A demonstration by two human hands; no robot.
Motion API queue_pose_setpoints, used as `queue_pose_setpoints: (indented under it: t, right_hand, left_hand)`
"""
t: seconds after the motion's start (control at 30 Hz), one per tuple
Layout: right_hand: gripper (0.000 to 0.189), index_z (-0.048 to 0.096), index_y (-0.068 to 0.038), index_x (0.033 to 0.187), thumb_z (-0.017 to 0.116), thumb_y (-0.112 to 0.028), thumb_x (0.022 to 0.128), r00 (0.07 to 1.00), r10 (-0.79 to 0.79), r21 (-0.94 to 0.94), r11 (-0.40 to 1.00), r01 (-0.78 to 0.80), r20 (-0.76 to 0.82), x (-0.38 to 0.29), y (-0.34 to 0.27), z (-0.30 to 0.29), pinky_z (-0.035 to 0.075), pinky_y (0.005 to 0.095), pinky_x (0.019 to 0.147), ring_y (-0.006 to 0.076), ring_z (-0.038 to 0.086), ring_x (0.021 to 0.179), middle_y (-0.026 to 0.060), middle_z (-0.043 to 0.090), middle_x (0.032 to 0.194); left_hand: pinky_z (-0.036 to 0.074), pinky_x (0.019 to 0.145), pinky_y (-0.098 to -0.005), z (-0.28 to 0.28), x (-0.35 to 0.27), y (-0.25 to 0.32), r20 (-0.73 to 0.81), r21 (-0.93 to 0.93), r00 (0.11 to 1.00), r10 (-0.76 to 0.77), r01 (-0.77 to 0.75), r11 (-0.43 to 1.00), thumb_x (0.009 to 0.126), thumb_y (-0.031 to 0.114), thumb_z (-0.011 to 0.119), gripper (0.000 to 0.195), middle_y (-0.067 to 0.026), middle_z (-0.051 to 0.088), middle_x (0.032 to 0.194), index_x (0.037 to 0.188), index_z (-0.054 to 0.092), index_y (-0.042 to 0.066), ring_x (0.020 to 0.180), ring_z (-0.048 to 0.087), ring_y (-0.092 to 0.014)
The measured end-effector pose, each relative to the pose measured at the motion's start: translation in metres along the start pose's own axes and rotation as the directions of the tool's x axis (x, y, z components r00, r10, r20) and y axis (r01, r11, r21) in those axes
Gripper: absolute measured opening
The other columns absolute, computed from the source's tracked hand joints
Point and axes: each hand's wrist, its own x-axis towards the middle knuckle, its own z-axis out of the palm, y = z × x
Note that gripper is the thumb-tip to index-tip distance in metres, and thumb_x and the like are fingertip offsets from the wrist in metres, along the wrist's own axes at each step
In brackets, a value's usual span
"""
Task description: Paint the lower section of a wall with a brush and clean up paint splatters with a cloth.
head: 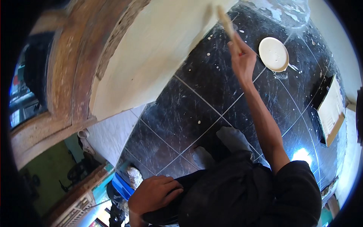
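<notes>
My right hand (242, 61) reaches forward, gripping a paintbrush (227, 21). Its blurred far end is beside a cream-coloured wall (150, 54); whether it touches the wall I cannot tell. To the right of this hand, a round, pale container (282, 69) stands on the floor, and its surface inside looks like cream paint. A thin white strip juts out from under its lower right side. My left hand (157, 193) rests on my dark-clad knee, holding nothing, with its fingers loosely bent.
Paint spots dot the dark tiled floor (210, 93). An open cardboard box (330, 113) lies at the right. Clear plastic sheeting (286, 12) is at the far end. A wooden frame (68, 68) borders the wall on the left, and a blue object (122, 185) sits near my left hand.
</notes>
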Motion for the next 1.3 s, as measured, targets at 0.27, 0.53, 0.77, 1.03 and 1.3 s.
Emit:
queue_pose_setpoints:
  t: [0.27, 0.53, 0.77, 1.03, 1.3]
  right_hand:
    - [0.026, 0.073, -0.005, 0.117, 0.071, -0.011, 0.092, 0.717, 0.028, 0.068, 0.992, -0.104, 0.697, -0.173, -0.002, 0.083, 0.057, 0.0346, 0.085, 0.0229, 0.074, 0.1, 0.0199, 0.073, 0.11]
    - [0.031, 0.07, -0.008, 0.128, 0.067, -0.008, 0.097, 0.963, 0.268, -0.04, 0.963, -0.267, 0.035, -0.084, 0.009, 0.058, 0.055, 0.0273, 0.078, 0.0105, 0.067, 0.093, 0.0104, 0.076, 0.114]
    - [0.031, 0.071, -0.005, 0.124, 0.07, -0.013, 0.094, 0.915, -0.024, 0.181, 0.982, -0.055, 0.404, -0.198, -0.009, 0.118, 0.055, 0.0323, 0.081, 0.0147, 0.07, 0.098, 0.0188, 0.074, 0.116]
    - [0.033, 0.067, -0.004, 0.129, 0.067, -0.009, 0.096, 0.909, 0.149, -0.043, 0.989, -0.144, 0.388, -0.161, 0.0, 0.088, 0.053, 0.0279, 0.093, 0.0145, 0.068, 0.109, 0.0152, 0.069, 0.129]
    - [0.037, 0.065, -0.003, 0.132, 0.067, -0.005, 0.095, 0.852, 0.023, 0.137, 0.984, -0.11, 0.522, -0.233, -0.025, 0.127, 0.053, 0.0328, 0.093, 0.0189, 0.069, 0.111, 0.0189, 0.069, 0.126]
  left_hand:
    - [0.053, 0.076, -0.0379, 0.008, -0.009, -0.014, 0.04, 0.037, 0.999, 0.002, -0.003, 0.999, 0.096, 0.027, 0.064, 0.02, -0.0074, 0.068, 0.091, 0.103, 0.073, 0.012, 0.087, 0.067, -0.028]
    - [0.052, 0.079, -0.0381, 0.023, -0.033, -0.028, -0.033, 0.022, 0.999, 0.02, -0.019, 1.0, 0.098, 0.028, 0.062, 0.022, -0.0084, 0.067, 0.089, 0.102, 0.071, 0.008, 0.087, 0.066, -0.027]
    - [0.053, 0.08, -0.0386, 0.022, -0.033, -0.032, -0.083, 0.065, 0.989, 0.126, -0.121, 0.991, 0.097, 0.028, 0.063, 0.022, -0.0086, 0.068, 0.091, 0.103, 0.071, 0.008, 0.088, 0.067, -0.027]
    - [0.053, 0.083, -0.041, 0.03, -0.044, -0.045, -0.03, 0.013, 0.995, 0.096, -0.095, 0.995, 0.093, 0.022, 0.067, 0.023, -0.011, 0.068, 0.097, 0.108, 0.069, 0.005, 0.093, 0.067, -0.03]
    - [0.053, 0.088, -0.0418, 0.033, -0.05, -0.049, -0.083, 0.042, 0.983, 0.166, -0.163, 0.986, 0.076, 0.01, 0.071, 0.04, -0.0145, 0.067, 0.106, 0.114, 0.067, -0.001, 0.102, 0.066, -0.033]
